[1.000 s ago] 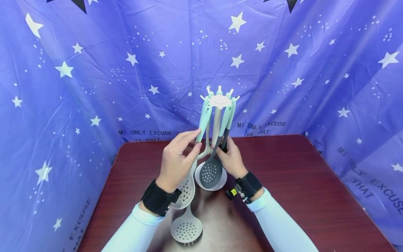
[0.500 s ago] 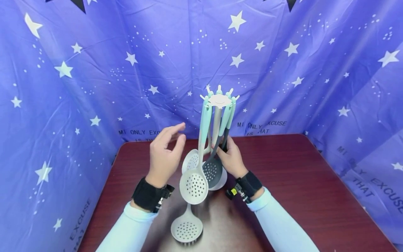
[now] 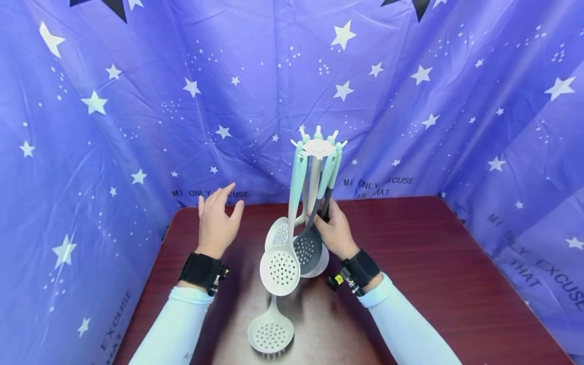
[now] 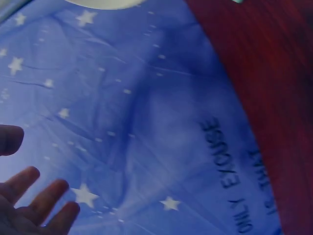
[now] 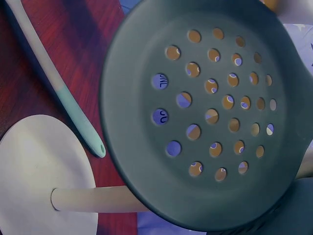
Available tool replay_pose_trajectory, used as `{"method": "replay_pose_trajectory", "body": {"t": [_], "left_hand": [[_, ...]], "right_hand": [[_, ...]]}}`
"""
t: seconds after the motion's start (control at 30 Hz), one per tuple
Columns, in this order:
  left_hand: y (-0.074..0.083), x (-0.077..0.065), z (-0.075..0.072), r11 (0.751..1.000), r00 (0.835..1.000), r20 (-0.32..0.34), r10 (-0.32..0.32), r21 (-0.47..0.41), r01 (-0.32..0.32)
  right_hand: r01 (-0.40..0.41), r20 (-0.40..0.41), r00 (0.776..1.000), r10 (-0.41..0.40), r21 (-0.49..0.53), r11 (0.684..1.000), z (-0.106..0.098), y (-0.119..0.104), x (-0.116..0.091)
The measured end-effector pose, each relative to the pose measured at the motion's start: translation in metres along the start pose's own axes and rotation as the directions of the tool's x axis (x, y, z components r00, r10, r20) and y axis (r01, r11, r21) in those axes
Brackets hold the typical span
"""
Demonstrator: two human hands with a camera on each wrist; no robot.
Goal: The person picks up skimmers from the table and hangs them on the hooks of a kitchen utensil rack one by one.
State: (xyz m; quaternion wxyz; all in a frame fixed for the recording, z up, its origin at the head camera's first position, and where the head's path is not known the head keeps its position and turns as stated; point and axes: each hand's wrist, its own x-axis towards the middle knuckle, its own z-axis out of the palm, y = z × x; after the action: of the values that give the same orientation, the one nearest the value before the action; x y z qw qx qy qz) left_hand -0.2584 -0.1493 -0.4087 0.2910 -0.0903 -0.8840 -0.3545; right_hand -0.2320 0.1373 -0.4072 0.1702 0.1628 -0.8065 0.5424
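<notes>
A white utensil stand (image 3: 319, 147) carries several utensils with mint handles. On its near side hang a light slotted skimmer (image 3: 280, 271), another pale skimmer (image 3: 277, 234) partly behind it, and a dark grey skimmer (image 3: 307, 252). My right hand (image 3: 336, 230) holds the stand's pole low down, its fingers partly hidden by the dark handles. In the right wrist view the dark skimmer (image 5: 210, 107) fills the middle, before the pole (image 5: 93, 199) and round base (image 5: 44, 171). My left hand (image 3: 216, 223) is raised left of the stand, fingers spread, touching nothing.
Another pale slotted skimmer (image 3: 270, 332) lies on the dark red table (image 3: 410, 284) in front of the stand; its mint handle (image 5: 83, 122) shows in the right wrist view. A blue star-patterned curtain (image 3: 255, 101) surrounds the table at the back and sides.
My left hand has let go of a mint handle and moved away to the left. The light skimmer now hangs free on the stand. My right hand has stayed in place.
</notes>
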Motion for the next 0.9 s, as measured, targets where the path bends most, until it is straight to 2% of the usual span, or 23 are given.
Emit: {"method": "replay_pose_trajectory", "body": {"t": [0.23,0.4,0.5,0.67,0.8,0.9], "left_hand": [[-0.036,-0.004,0.006,0.988,0.995,0.077,-0.060,0.148,0.048],[-0.052,-0.009,0.009,0.958,0.986,0.099,-0.133,0.266,0.103],[-0.058,-0.013,0.011,0.942,0.978,0.100,-0.185,0.300,0.148],[-0.062,-0.022,0.016,0.927,0.954,0.136,-0.265,0.307,0.214],[-0.059,-0.033,0.022,0.903,0.926,0.150,-0.347,0.320,0.286],[-0.055,-0.043,0.029,0.891,0.903,0.189,-0.386,0.330,0.312]], "right_hand": [[0.007,-0.001,1.000,-0.007,-0.007,1.000,0.000,0.000,0.000],[0.008,-0.002,1.000,-0.008,-0.002,1.000,0.000,0.000,0.000],[0.005,0.000,1.000,-0.005,0.000,1.000,0.001,0.001,0.000],[0.004,0.004,1.000,-0.004,0.007,1.000,0.001,0.002,-0.001],[0.010,0.006,1.000,-0.010,0.007,1.000,0.002,0.003,0.000],[0.011,0.001,1.000,-0.011,-0.005,1.000,0.004,0.016,0.003]]}}
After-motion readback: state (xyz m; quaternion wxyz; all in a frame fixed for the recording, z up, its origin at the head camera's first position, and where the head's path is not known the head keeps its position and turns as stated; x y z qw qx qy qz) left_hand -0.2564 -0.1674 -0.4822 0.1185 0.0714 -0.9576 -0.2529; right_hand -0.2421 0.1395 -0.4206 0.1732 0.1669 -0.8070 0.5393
